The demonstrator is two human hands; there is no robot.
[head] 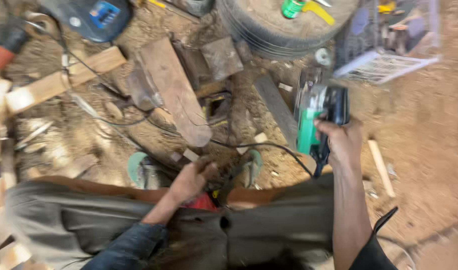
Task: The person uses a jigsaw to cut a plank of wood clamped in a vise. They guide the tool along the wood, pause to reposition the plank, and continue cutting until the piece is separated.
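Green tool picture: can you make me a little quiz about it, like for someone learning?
1. True or false: the right hand holds the green tool.
2. What lies nearest the left hand? A) a black cord B) the tyre C) the paper
3. Fill in: the ground is covered with ____.

Key: 1 true. 2 A. 3 sawdust. The picture is blurred, so whether the left hand actually grips anything cannot be told.
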